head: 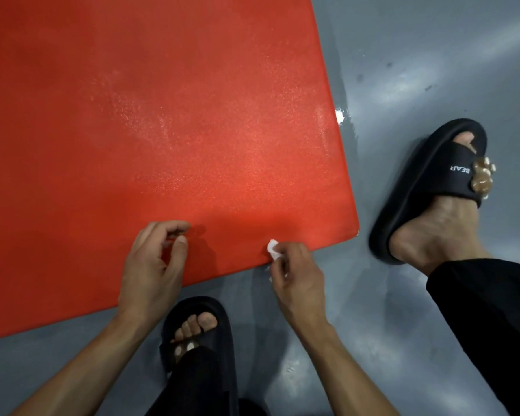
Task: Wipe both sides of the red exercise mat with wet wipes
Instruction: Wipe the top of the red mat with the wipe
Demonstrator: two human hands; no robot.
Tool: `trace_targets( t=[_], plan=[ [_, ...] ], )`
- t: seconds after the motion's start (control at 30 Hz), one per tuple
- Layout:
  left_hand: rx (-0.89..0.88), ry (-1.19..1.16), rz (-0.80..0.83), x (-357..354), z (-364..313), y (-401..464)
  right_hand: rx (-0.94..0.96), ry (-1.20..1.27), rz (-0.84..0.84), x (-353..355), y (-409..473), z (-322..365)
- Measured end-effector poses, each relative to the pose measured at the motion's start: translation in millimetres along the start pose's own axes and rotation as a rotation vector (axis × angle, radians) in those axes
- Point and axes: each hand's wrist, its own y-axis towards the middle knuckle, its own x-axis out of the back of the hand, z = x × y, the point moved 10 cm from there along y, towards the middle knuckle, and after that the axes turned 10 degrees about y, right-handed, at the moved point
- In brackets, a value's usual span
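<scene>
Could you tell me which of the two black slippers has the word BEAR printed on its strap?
The black slipper right of the red exercise mat; BEAR shows on its strap. The near slipper shows no lettering.

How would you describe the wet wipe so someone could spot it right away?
Start at the big red mat on the grey floor and follow its near edge toward the right corner. There the right hand pinches a small crumpled wet wipe, the only white thing on the red.
</scene>
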Motion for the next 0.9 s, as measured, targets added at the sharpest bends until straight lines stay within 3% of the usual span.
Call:
trace_targets(
  t=[0.1, 0.27, 0.37, 0.53, 0.63, 0.7, 0.8, 0.9],
  plan=[
    [0.008, -0.05, -0.011, 3, 0, 3, -0.043, 0.024, -0.02, 27, 17, -13],
    [0.022, -0.115, -0.026, 7, 2, 2, -0.12, -0.035, -0.397, 117, 44, -42],
    [0.026, -0.117, -0.017, 4, 3, 3, -0.22, -0.063, -0.501, 126, 40, -67],
    [0.021, -0.158, 0.029, -8, -2, 3, -0.148, 0.071, -0.112, 34, 12, -20],
    [0.025, -0.254, 0.114, -16, -5, 4, -0.477, 0.512, -0.168, 29, 10, -22],
    [0.041, -0.354, 0.195, -27, -12, 7, -0.664, 0.866, -0.093, 12, 12, -6],
    [0.083, -0.561, 0.298, -37, -32, 11, -0.655, 1.055, 0.051, 1, 28, 36],
    [0.089, -0.702, 0.42, -43, -57, 16, -0.626, 1.055, 0.113, -2, 43, 59]
  ],
)
